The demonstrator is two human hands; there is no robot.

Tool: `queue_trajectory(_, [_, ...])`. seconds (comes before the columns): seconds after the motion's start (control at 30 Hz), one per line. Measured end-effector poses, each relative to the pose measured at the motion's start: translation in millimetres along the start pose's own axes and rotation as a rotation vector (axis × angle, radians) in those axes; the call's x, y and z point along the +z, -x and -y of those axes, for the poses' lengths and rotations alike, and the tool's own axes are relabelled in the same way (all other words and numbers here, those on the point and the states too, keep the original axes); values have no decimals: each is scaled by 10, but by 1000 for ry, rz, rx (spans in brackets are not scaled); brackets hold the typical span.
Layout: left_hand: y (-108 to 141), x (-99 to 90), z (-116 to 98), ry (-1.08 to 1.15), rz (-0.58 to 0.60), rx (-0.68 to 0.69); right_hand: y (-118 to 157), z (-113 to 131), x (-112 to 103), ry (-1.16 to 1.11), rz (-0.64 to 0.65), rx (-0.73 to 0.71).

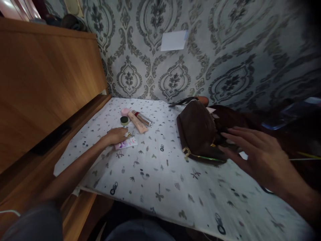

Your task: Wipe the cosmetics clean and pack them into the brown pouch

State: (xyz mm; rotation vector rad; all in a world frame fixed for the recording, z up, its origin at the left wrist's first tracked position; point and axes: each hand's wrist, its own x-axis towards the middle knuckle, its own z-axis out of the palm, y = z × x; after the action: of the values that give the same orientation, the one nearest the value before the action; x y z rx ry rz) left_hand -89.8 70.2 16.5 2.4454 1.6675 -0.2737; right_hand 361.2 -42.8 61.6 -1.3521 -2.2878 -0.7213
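My left hand (117,136) is low over the cloth at the left, its fingers pinched round a small gold-and-white item (128,134) too small to name. Just below it lies a white tube with purple and pink print (126,143). Beyond the fingers are a dark-lidded jar (124,120), a pink round container (125,111), a peach squeeze tube (137,123) and a slim clear tube with a red band (142,118). At the right, my right hand (258,154) is open, fingers extended beside the mouth of a brown bag (197,129) with a gold zip.
A white patterned cloth (160,177) covers the table. A wooden cabinet (50,67) borders the left side. Patterned wallpaper (130,77) with a white card (174,40) rises behind. A dark strap (184,101) lies behind the bag, and dark, blurred things fill the far right.
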Motion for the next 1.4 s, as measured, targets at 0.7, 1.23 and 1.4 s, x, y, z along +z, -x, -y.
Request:
queue_trajectory(0.7, [621,454,-205,-175,-364,97,-316,1859,683,-898,238,-123])
queue_trajectory(1.23, [514,491,-1221,917,-398,100,-188,1982,681,-1438,170,400])
queue_trajectory(1.4, [424,611,-1481,941,-512,-4,-172,1910,656,-1458,183,502])
